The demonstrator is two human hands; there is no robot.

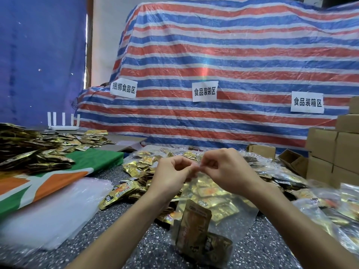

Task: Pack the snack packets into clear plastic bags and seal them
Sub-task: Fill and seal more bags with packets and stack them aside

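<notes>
A clear plastic bag [223, 193] hangs in front of me, its top edge held up between both hands. My left hand [171, 175] pinches that edge on the left; my right hand [227, 169] pinches it on the right, fingertips nearly touching. Gold snack packets [196, 226] sit at the bottom of the bag, one upright, another slumped beside it. Behind the bag lies a loose heap of gold packets [136, 169] on the speckled tabletop [136, 245].
A stack of empty clear bags [48, 212] lies at left, next to a green and orange cloth [58, 177] with more packets [29, 152] piled on it. Filled bags [334, 208] and cardboard boxes [334, 148] stand at right. A striped tarp [223, 65] with paper labels rises behind.
</notes>
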